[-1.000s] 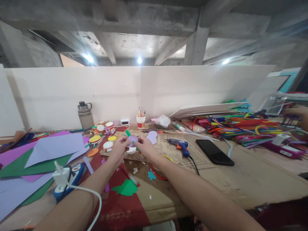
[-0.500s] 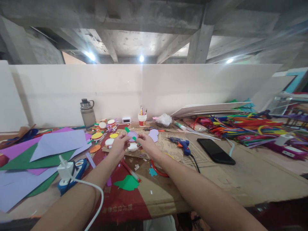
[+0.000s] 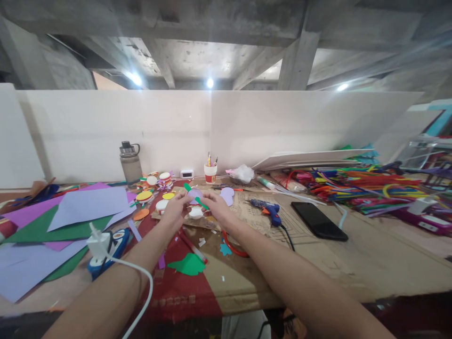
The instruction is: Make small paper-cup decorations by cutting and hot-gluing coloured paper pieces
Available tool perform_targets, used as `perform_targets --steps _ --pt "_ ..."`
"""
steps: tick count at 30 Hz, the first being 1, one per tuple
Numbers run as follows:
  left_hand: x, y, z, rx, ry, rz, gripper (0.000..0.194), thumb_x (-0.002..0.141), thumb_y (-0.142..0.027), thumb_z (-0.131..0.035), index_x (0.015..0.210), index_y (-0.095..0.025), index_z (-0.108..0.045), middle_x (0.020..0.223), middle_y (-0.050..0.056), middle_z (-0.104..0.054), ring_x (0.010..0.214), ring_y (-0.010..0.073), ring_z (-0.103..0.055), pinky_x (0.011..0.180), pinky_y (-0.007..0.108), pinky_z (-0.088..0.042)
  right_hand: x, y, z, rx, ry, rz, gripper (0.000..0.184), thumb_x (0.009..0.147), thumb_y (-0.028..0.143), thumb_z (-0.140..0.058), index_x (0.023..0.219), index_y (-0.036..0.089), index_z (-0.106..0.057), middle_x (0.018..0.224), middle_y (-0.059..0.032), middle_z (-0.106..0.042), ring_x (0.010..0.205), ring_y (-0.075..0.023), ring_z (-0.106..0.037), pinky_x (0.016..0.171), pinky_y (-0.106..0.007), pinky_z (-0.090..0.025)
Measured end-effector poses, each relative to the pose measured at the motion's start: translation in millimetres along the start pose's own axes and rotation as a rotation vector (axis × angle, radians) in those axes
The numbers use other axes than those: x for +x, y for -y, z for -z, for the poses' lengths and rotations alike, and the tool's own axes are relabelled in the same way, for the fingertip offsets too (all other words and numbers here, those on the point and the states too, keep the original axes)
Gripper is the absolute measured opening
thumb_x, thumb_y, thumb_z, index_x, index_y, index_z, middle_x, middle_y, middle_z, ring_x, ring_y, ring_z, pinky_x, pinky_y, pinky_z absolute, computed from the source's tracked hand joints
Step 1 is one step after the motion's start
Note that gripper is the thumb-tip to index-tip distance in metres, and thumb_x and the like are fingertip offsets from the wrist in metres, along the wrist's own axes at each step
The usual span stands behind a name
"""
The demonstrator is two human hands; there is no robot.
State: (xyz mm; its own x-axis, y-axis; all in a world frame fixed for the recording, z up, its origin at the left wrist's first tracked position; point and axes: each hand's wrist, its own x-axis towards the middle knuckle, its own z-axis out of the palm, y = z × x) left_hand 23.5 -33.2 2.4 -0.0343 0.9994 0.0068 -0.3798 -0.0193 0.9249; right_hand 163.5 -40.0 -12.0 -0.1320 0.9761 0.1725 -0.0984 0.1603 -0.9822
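Observation:
My left hand [image 3: 176, 207] pinches the edge of a small round lilac disc [image 3: 194, 194] just above the table. A green paper strip [image 3: 187, 187] sticks out past the disc's upper left. At its lower right a green strip end [image 3: 202, 204] lies by the fingertips of my right hand [image 3: 216, 207], which are closed on it. I cannot tell whether both green ends belong to one strip. Below the hands sits a white round piece [image 3: 196, 213]. Left of them is a white drum-like piece [image 3: 161, 206], and to the right lie lilac paper rounds [image 3: 227, 196].
A blue glue gun [image 3: 270, 212] and a black phone [image 3: 318, 220] lie to the right, before heaped coloured pipe cleaners [image 3: 353, 186]. Coloured paper sheets [image 3: 88, 209] and a power strip [image 3: 116, 245] with a white cable are left. A bottle [image 3: 130, 165] stands behind.
More of the green strip shows at the disc's lower right, by my right fingers. Both hands stay close together, and the view has shifted slightly.

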Motion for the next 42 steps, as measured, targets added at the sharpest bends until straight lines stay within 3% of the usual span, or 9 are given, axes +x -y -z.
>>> perform_targets --steps 8,14,18,23,30,35,42 --pt "-2.7 5.2 -3.4 0.165 0.045 -0.129 0.028 0.054 -0.024 -0.077 0.077 -0.016 -0.062 0.071 -0.001 -0.062 0.058 0.0073 -0.053 0.048 0.018 -0.036 7.0 -15.6 -0.6 -0.068 -0.055 0.038 0.008 0.067 0.019 -0.057 0.075 0.019 -0.058 0.063 0.0035 -0.057 0.051 -0.0080 -0.048 0.048 -0.020 -0.039" --pt "-5.4 -1.6 -4.8 -0.021 0.187 -0.045 0.029 0.065 -0.037 -0.073 0.082 -0.016 -0.062 0.071 -0.001 -0.061 0.057 0.0085 -0.052 0.048 0.020 -0.038 6.1 -14.1 -1.4 0.017 -0.054 0.015 0.011 0.064 0.019 -0.059 0.075 0.018 -0.058 0.062 0.0036 -0.057 0.049 -0.0077 -0.047 0.047 -0.021 -0.039" --pt "-6.2 -4.6 -5.5 -0.067 0.203 0.001 0.028 0.074 -0.043 -0.067 0.082 -0.016 -0.062 0.073 0.000 -0.063 0.060 0.0099 -0.054 0.051 0.021 -0.040 3.0 -9.9 -2.2 0.098 -0.039 -0.023 0.019 0.062 0.020 -0.060 0.081 0.017 -0.057 0.065 0.0033 -0.059 0.050 -0.0073 -0.048 0.047 -0.020 -0.038" --pt "-3.4 0.0 -5.3 -0.066 0.270 0.031 0.035 0.085 -0.047 -0.053 0.090 -0.015 -0.064 0.088 0.006 -0.068 0.073 0.0143 -0.059 0.061 0.024 -0.044 -0.9 -4.5 -4.0 0.196 -0.023 -0.084 0.024 0.060 0.018 -0.063 0.083 0.018 -0.056 0.060 0.0046 -0.056 0.050 -0.0081 -0.048 0.048 -0.022 -0.041" --pt "-3.2 5.3 -5.3 -0.089 0.370 0.028 0.036 0.088 -0.046 -0.050 0.101 -0.016 -0.065 0.098 0.008 -0.069 0.079 0.0161 -0.061 0.067 0.026 -0.045 -7.4 2.3 -5.5 0.254 0.006 -0.125 0.028 0.062 0.017 -0.064 0.089 0.020 -0.057 0.064 0.0041 -0.057 0.053 -0.0084 -0.049 0.050 -0.022 -0.042" --pt "-2.2 7.6 -6.1 -0.130 0.375 0.010 0.032 0.088 -0.041 -0.052 0.104 -0.017 -0.065 0.099 0.008 -0.070 0.090 0.0178 -0.062 0.071 0.026 -0.045 -8.8 2.6 -6.2 0.222 0.028 -0.124 0.030 0.063 0.019 -0.065 0.092 0.021 -0.057 0.069 0.0028 -0.060 0.054 -0.0085 -0.050 0.050 -0.021 -0.042" --pt "0.0 7.3 -4.5 -0.189 0.337 -0.012 0.028 0.085 -0.038 -0.059 0.103 -0.017 -0.064 0.091 0.005 -0.071 0.082 0.0150 -0.063 0.069 0.023 -0.048 -6.6 1.1 -7.7 0.172 -0.022 -0.089 0.025 0.062 0.023 -0.064 0.086 0.019 -0.055 0.069 0.0033 -0.056 0.055 -0.0083 -0.048 0.051 -0.022 -0.043"
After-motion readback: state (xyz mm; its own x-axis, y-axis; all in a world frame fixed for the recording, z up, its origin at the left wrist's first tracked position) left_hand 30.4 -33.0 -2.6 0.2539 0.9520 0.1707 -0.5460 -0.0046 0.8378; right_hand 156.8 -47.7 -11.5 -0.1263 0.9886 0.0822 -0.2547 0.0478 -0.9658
